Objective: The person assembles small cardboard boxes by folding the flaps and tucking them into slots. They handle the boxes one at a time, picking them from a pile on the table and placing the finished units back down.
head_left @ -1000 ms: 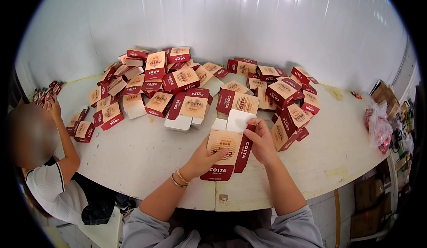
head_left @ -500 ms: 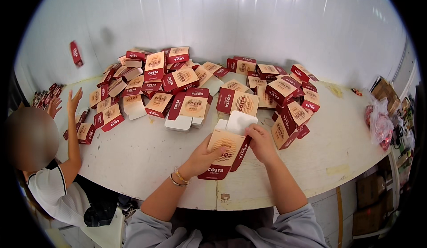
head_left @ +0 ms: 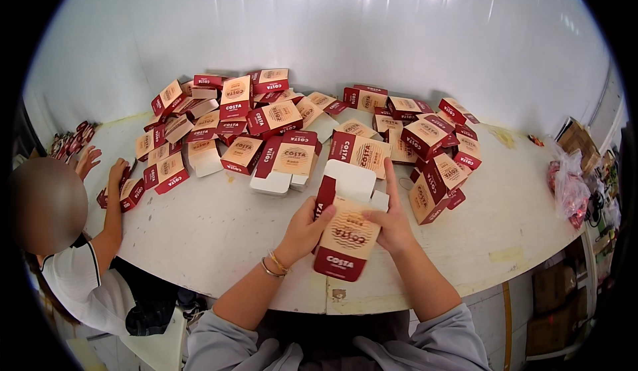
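Red-and-tan carton (head_left: pixel 348 235) sat at the counter's (head_left: pixel 219 231) 6 o'clock edge. Both hands held it: left hand (head_left: pixel 307 228) gripped its 9 o'clock side, right hand (head_left: pixel 393 221) its 3 o'clock side, one finger straight. More boxes (head_left: pixel 266 122) lay piled at 12 o'clock.

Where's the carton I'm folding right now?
In the head view, the red and tan carton sits low centre, between your left hand and right hand.

bare table (head_left: pixel 219 231) left, boxes (head_left: pixel 279 122) crowding behind
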Demonstrator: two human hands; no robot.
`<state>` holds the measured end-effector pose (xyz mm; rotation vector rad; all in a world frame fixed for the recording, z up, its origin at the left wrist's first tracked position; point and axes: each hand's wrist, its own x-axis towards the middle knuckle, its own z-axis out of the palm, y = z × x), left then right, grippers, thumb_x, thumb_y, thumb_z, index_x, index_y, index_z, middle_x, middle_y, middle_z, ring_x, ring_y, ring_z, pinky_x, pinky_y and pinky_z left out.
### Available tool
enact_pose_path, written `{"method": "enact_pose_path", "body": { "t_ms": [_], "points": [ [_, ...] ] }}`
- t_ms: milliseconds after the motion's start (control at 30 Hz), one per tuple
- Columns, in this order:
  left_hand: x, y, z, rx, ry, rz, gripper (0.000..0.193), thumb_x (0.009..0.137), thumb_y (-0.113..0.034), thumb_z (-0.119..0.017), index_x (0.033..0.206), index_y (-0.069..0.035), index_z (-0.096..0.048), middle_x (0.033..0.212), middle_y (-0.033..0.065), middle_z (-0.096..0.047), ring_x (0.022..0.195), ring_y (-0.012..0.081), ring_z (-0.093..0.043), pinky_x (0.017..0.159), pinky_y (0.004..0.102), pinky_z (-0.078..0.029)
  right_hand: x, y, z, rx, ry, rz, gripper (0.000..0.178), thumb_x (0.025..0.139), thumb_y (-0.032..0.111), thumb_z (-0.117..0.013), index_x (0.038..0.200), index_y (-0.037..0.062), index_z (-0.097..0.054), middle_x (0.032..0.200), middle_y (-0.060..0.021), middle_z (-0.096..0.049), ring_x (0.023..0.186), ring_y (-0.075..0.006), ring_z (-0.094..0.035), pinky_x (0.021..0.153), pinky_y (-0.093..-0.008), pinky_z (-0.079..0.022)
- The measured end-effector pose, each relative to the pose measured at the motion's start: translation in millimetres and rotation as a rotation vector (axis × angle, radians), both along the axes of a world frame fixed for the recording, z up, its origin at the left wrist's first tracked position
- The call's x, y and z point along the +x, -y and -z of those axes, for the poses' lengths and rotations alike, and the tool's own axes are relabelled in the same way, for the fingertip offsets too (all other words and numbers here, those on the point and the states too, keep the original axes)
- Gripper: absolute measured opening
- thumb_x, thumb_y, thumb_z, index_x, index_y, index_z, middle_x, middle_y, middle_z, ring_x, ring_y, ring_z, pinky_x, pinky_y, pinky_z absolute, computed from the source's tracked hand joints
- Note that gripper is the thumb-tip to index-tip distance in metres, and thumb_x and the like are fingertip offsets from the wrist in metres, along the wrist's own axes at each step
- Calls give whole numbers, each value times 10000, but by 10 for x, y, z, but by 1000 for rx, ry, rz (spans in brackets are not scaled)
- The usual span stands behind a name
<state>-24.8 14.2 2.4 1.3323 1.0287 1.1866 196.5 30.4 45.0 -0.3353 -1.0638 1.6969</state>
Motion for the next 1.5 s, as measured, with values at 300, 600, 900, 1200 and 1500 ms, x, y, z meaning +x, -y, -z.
{"method": "enact_pose_path", "body": {
  "t_ms": [300,600,900,1200,1500],
  "points": [
    [116,-2,-22,243,213,-175,506,1101,-174,-591,1528,4,-388,1372,138,-625,1185,159,-623,1001,323,-528,-187,31,261,269,334,258,903,1001,-75,-583,1719,149,-84,1649,-157,-371,1429,-233,-478,1153,-378,-445],
    [140,84,46,555,-140,-145,656,1145,-232,-471,1672,-3,-155,1648,211,-334,1508,270,-368,1233,377,-325,-209,36,303,338,468,312,782,1007,1,-645,1666,84,-232,1522,-132,-477,1360,-194,-500,1147,-346,-423],
    [132,150,-19,454,-168,-113,236,1133,-201,-497,1254,1,-510,1106,138,-613,1003,194,-593,914,342,-491,-192,-14,577,349,556,466,263,1016,122,-713,1185,32,-533,1090,-71,-627,1007,-111,-587,874,-283,-505],
    [40,86,-8,326,-233,-10,223,1152,-249,-472,1068,-43,-495,917,32,-559,826,90,-474,744,275,-443,-104,-63,604,211,608,398,244,1017,132,-711,1167,42,-542,1043,-67,-625,903,-84,-535,743,-254,-458],
    [40,75,-7,268,-168,71,256,1155,-270,-470,1201,-22,-512,1061,47,-592,957,94,-551,870,277,-490,17,-222,333,235,298,166,592,984,-65,-683,1525,64,-481,1545,-184,-552,1307,-180,-610,1051,-319,-534]
  ]
}}
